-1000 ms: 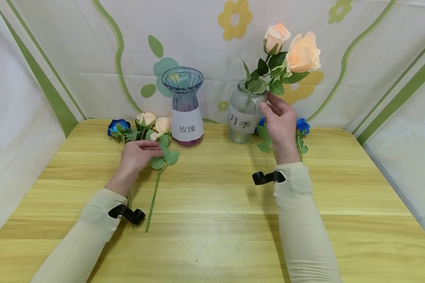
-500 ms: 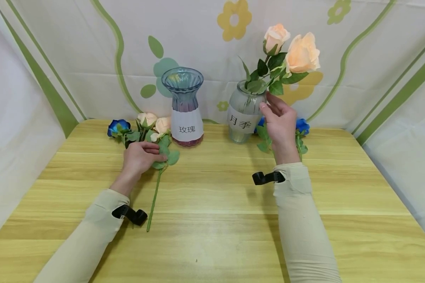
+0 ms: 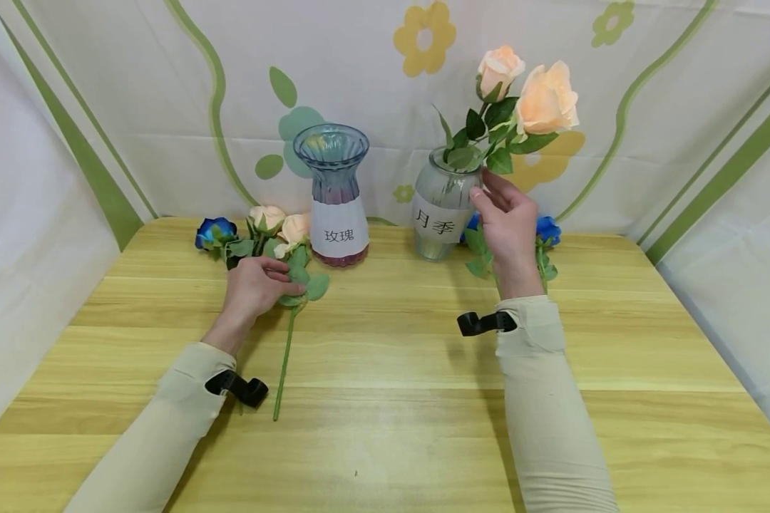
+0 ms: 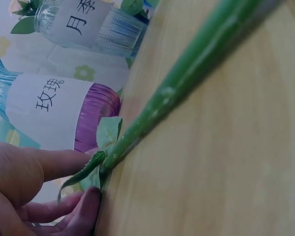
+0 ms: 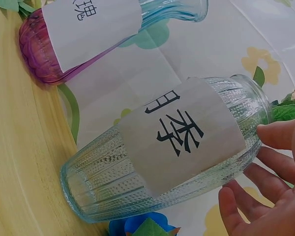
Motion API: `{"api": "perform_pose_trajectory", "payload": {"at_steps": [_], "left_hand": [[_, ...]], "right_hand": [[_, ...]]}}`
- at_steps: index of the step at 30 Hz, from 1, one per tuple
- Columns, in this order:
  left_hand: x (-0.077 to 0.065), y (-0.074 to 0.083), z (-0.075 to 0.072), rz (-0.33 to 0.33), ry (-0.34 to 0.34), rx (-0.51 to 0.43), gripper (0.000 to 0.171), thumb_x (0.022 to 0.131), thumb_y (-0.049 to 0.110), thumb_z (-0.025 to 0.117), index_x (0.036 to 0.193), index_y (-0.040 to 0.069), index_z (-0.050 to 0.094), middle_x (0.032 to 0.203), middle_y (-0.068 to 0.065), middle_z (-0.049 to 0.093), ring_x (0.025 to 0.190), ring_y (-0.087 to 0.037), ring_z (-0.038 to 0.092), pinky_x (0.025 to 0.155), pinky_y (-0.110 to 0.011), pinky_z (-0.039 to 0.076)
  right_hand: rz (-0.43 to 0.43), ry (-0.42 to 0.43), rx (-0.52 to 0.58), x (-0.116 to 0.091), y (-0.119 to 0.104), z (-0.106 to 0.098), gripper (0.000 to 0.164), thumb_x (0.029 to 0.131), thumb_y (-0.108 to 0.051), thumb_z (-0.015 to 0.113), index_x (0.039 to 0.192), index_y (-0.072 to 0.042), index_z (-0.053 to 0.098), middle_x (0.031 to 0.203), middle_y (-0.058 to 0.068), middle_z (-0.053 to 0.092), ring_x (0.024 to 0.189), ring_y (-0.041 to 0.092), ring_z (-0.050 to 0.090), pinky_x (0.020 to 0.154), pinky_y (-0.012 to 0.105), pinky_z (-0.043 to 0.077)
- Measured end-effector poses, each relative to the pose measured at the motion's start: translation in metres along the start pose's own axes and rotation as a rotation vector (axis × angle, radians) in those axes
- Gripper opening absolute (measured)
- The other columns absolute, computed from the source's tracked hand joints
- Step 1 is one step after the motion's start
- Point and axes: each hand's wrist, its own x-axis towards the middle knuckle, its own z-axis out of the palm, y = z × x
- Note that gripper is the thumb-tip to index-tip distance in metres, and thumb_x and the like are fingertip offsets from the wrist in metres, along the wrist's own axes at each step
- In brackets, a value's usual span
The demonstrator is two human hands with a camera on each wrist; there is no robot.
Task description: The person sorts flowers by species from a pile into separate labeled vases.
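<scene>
My left hand (image 3: 257, 288) pinches the leafy upper stem of a peach rose (image 3: 295, 229) that lies on the table. In the left wrist view its green stem (image 4: 172, 93) runs from between thumb and fingers toward the camera. My right hand (image 3: 510, 224) holds the clear glass vase (image 3: 431, 246) high on its right side, thumb in front near the rim. Two peach roses (image 3: 547, 100) stand in that vase, leaning right. To the left stands a blue and purple glass vase (image 3: 339, 192) with a white paper label, nothing in it.
Another peach rose (image 3: 266, 218) and a blue rose (image 3: 215, 232) lie at the back left. More blue roses (image 3: 547, 229) lie behind my right hand, partly hidden. A patterned cloth (image 3: 385, 92) hangs along the table's back edge.
My left hand has shifted slightly right and now pinches the stem among the leaves; the stem's lower end has swung a little right. My right hand and both vases have stayed in place.
</scene>
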Motion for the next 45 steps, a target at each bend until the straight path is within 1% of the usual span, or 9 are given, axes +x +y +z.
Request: {"api": "perform_pose_trajectory", "payload": {"at_steps": [7,17,24,30,33,35,37,40,45], "left_hand": [[0.0002,0.0000,0.0023,0.016,0.009,0.024,0.066,0.084,0.026,0.091,0.140,0.004,0.064,0.129,-0.022,0.073,0.121,-0.042,0.067,0.101,-0.051,0.056],[-0.0001,0.0018,0.0034,0.034,0.018,0.039,0.057,0.085,0.019,0.089,0.136,0.006,0.066,0.121,-0.020,0.078,0.117,-0.039,0.070,0.097,-0.048,0.058],[-0.0004,0.0023,0.0024,0.012,0.016,0.028,0.055,0.083,0.021,0.091,0.132,0.006,0.069,0.119,-0.019,0.079,0.112,-0.036,0.073,0.093,-0.044,0.058],[-0.0003,0.0028,0.0025,-0.015,0.022,0.047,0.054,0.081,0.023,0.092,0.129,0.008,0.072,0.138,-0.023,0.067,0.120,-0.036,0.061,0.086,-0.039,0.055],[-0.0005,0.0034,0.0032,-0.021,0.028,0.048,0.052,0.082,0.023,0.091,0.128,0.008,0.072,0.142,-0.022,0.064,0.115,-0.032,0.060,0.081,-0.036,0.054],[-0.0006,0.0033,0.0031,-0.025,0.027,0.018,0.051,0.083,0.022,0.090,0.129,0.007,0.071,0.139,-0.022,0.066,0.105,-0.031,0.069,0.078,-0.034,0.055],[-0.0009,0.0031,0.0025,-0.027,0.024,-0.026,0.053,0.084,0.021,0.089,0.131,0.006,0.069,0.137,-0.023,0.067,0.089,-0.025,0.075,0.075,-0.032,0.055],[-0.0010,0.0028,0.0009,-0.037,0.014,-0.109,0.055,0.086,0.018,0.087,0.134,0.005,0.066,0.136,-0.024,0.067,0.069,-0.018,0.078,0.074,-0.030,0.058],[-0.0013,0.0038,-0.0007,-0.051,-0.018,-0.238,0.058,0.088,0.014,0.086,0.139,0.001,0.062,0.136,-0.025,0.065,0.070,-0.010,0.078,0.076,-0.029,0.064]], "right_hand": [[-0.005,-0.001,-0.013,0.0006,0.0006,-0.0009,0.044,0.103,-0.026,0.070,0.147,-0.025,0.065,0.157,-0.002,0.060,0.137,0.016,0.061,0.090,0.026,0.050],[-0.008,-0.005,0.002,0.0002,-0.0004,-0.0019,0.044,0.103,-0.026,0.070,0.147,-0.024,0.065,0.157,-0.001,0.059,0.137,0.017,0.061,0.098,0.032,0.051],[-0.013,-0.007,-0.006,0.0001,0.0002,-0.0016,0.045,0.103,-0.026,0.070,0.147,-0.024,0.065,0.157,-0.002,0.060,0.136,0.017,0.061,0.099,0.034,0.051],[-0.014,-0.005,-0.002,0.0000,0.0001,-0.0010,0.045,0.103,-0.026,0.070,0.147,-0.023,0.065,0.157,-0.002,0.060,0.136,0.016,0.061,0.095,0.031,0.051],[-0.013,-0.006,-0.001,0.0000,0.0003,-0.0012,0.045,0.103,-0.026,0.070,0.147,-0.023,0.065,0.157,-0.002,0.060,0.136,0.017,0.061,0.096,0.031,0.051],[-0.012,-0.006,-0.001,-0.0001,0.0004,-0.0013,0.045,0.103,-0.026,0.071,0.147,-0.024,0.065,0.157,-0.002,0.060,0.137,0.017,0.061,0.096,0.031,0.051],[-0.013,-0.006,-0.004,-0.0001,0.0005,-0.0015,0.045,0.103,-0.026,0.071,0.147,-0.024,0.065,0.157,-0.002,0.060,0.137,0.017,0.061,0.095,0.030,0.051],[-0.015,-0.007,-0.004,0.0000,0.0004,-0.0016,0.044,0.103,-0.026,0.071,0.147,-0.024,0.065,0.156,-0.002,0.060,0.137,0.017,0.061,0.093,0.028,0.051],[-0.013,-0.004,0.001,0.0002,0.0002,-0.0019,0.044,0.103,-0.025,0.071,0.147,-0.023,0.065,0.156,-0.002,0.061,0.136,0.017,0.062,0.090,0.026,0.050]]}}
